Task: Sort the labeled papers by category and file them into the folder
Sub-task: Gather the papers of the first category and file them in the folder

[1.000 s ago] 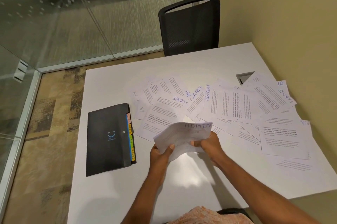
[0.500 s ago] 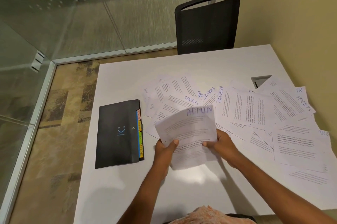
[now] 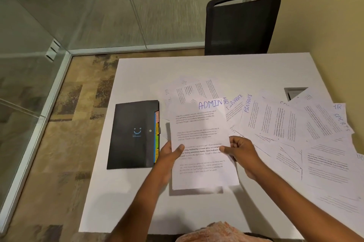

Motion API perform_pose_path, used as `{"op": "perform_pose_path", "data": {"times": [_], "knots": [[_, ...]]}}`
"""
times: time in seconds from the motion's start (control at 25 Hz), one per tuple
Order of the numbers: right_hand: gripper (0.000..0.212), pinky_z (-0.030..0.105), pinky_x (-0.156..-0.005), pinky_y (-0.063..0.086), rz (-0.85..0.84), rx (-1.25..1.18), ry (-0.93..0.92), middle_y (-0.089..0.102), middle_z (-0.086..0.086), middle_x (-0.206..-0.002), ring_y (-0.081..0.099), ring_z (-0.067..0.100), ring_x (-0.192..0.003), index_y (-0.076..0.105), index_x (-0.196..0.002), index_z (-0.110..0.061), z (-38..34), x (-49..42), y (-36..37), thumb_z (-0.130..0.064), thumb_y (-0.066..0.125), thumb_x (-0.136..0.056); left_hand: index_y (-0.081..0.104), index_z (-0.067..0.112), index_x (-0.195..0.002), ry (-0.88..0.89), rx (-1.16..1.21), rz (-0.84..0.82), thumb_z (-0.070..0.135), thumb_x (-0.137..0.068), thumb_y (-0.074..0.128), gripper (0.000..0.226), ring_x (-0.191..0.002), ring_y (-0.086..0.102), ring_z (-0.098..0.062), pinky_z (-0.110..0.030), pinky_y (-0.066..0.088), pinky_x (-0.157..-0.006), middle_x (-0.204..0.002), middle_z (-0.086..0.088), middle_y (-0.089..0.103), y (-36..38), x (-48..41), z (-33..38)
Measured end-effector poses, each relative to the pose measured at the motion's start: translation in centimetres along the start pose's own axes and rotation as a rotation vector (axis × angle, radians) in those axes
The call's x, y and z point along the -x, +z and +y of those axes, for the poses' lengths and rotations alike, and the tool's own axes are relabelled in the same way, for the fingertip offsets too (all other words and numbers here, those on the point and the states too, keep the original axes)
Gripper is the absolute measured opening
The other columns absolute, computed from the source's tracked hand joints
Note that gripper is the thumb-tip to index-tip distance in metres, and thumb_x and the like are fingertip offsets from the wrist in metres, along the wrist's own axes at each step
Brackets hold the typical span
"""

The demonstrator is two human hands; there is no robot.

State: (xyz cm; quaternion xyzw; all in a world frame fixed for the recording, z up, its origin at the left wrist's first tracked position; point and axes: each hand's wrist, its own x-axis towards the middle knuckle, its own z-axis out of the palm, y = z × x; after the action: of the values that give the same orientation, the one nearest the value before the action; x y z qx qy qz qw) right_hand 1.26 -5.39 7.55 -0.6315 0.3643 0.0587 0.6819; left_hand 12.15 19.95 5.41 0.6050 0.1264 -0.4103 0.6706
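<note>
A printed sheet headed ADMIN (image 3: pixel 199 135) is held upright above the white table (image 3: pixel 197 68). My left hand (image 3: pixel 169 155) pinches its left edge, thumb on the front. My right hand (image 3: pixel 239 151) pinches its right edge. To the left lies a shut black folder (image 3: pixel 132 135) with coloured tabs (image 3: pixel 157 135) along its right side. Several loose sheets marked FINANCE (image 3: pixel 262 119), HR and SPORTS (image 3: pixel 327 119) are spread over the table's right half.
A black mesh chair (image 3: pixel 242 22) stands at the table's far side. Glass walls run along the left and back, a plain wall on the right. A cable cut-out (image 3: pixel 294 92) sits in the table near the right.
The ADMIN sheet was bent and low in both hands; now it is flattened out and raised toward me, nearer the folder. The camera has also tilted left and down.
</note>
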Motion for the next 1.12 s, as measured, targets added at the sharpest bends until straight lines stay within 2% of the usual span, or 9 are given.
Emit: {"op": "perform_pose_path", "data": {"times": [0.16,0.24,0.36,0.44,0.6,0.72,0.92,1.04,1.12], "knots": [[0.009,0.029,-0.067,0.052,-0.046,0.017,0.019,0.071,0.004,-0.072,0.063,0.018,-0.067,0.076,-0.090,-0.010,-0.8,0.3,0.8,-0.003,0.081,-0.092,0.061,0.036,-0.142,-0.018,-0.098,-0.004,0.028,-0.102,0.071,0.042,-0.115,0.076,-0.027,-0.059,0.060,-0.099,-0.128,0.002,0.077,-1.4,-0.2,-0.7],[0.027,0.036,-0.070,0.057,-0.067,0.119,-0.055,0.076,-0.004,-0.086,0.067,0.018,-0.076,0.078,-0.107,-0.021,-1.1,0.1,0.3,0.003,0.066,-0.101,0.060,0.040,-0.141,-0.025,-0.099,-0.003,0.035,-0.098,0.075,0.046,-0.115,0.075,-0.029,-0.062,0.059,-0.098,-0.129,0.001,0.076,-1.9,-0.3,-0.7],[0.079,0.035,-0.086,0.063,-0.005,0.650,-0.570,0.062,-0.002,-0.150,0.066,0.008,-0.126,0.060,-0.148,-0.027,-1.7,-0.4,-1.4,0.024,0.052,-0.089,0.060,0.043,-0.141,-0.033,-0.118,-0.007,0.041,-0.093,0.078,0.050,-0.117,0.074,-0.030,-0.063,0.058,-0.098,-0.131,0.002,0.075,-2.6,-0.2,-0.5],[0.074,0.032,-0.104,0.052,-0.075,1.056,-1.020,0.043,0.000,-0.169,0.041,0.016,-0.155,0.054,-0.157,-0.019,-2.2,-1.3,-2.5,0.016,0.055,-0.091,0.059,0.042,-0.143,-0.049,-0.096,-0.045,0.037,-0.096,0.076,0.050,-0.121,0.072,-0.032,-0.064,0.056,-0.101,-0.134,0.001,0.074,-3.1,-0.1,-0.4],[0.040,0.053,-0.120,0.042,-0.262,1.260,-1.409,0.058,0.003,-0.158,0.041,0.028,-0.157,0.070,-0.141,-0.015,-4.1,-2.9,-1.4,-0.004,0.046,-0.111,0.059,0.037,-0.145,-0.094,-0.027,-0.133,0.030,-0.100,0.073,0.048,-0.127,0.069,-0.034,-0.065,0.052,-0.108,-0.139,-0.002,0.071,-3.6,0.3,-0.1],[0.025,0.053,-0.114,0.049,-0.272,1.197,-1.565,0.070,0.003,-0.144,0.056,0.028,-0.145,0.079,-0.126,-0.015,-4.9,-3.7,0.2,-0.008,0.063,-0.109,0.057,0.036,-0.146,-0.141,-0.018,-0.161,0.031,-0.101,0.072,0.048,-0.129,0.067,-0.033,-0.065,0.051,-0.108,-0.140,0.000,0.071,-4.0,0.1,0.2],[0.025,0.044,-0.105,0.057,-0.342,1.150,-1.653,0.076,0.004,-0.133,0.070,0.026,-0.129,0.079,-0.127,-0.011,-6.4,-5.5,1.7,-0.007,0.070,-0.105,0.061,0.034,-0.140,-0.172,-0.029,-0.122,0.033,-0.103,0.068,0.037,-0.122,0.071,-0.033,-0.058,0.058,-0.102,-0.132,-0.003,0.074,-4.8,-0.7,0.6],[0.028,0.043,-0.102,0.060,-0.374,1.207,-1.704,0.075,0.005,-0.135,0.071,0.026,-0.128,0.076,-0.132,-0.011,-6.8,-6.9,1.9,-0.007,0.065,-0.107,0.062,0.024,-0.132,-0.074,-0.078,0.100,0.026,-0.103,0.070,0.031,-0.099,0.077,-0.025,-0.045,0.064,-0.090,-0.122,-0.007,0.076,-5.7,-3.0,0.2],[0.029,0.042,-0.100,0.062,-0.385,1.231,-1.720,0.076,0.008,-0.131,0.073,0.027,-0.123,0.076,-0.131,-0.008,-6.8,-8.0,1.9,-0.003,0.059,-0.108,0.060,0.022,-0.130,0.032,-0.321,0.377,0.023,-0.097,0.074,0.035,-0.090,0.071,-0.017,-0.036,0.064,-0.083,-0.118,-0.006,0.074,-7.0,-5.5,-0.1]]}}
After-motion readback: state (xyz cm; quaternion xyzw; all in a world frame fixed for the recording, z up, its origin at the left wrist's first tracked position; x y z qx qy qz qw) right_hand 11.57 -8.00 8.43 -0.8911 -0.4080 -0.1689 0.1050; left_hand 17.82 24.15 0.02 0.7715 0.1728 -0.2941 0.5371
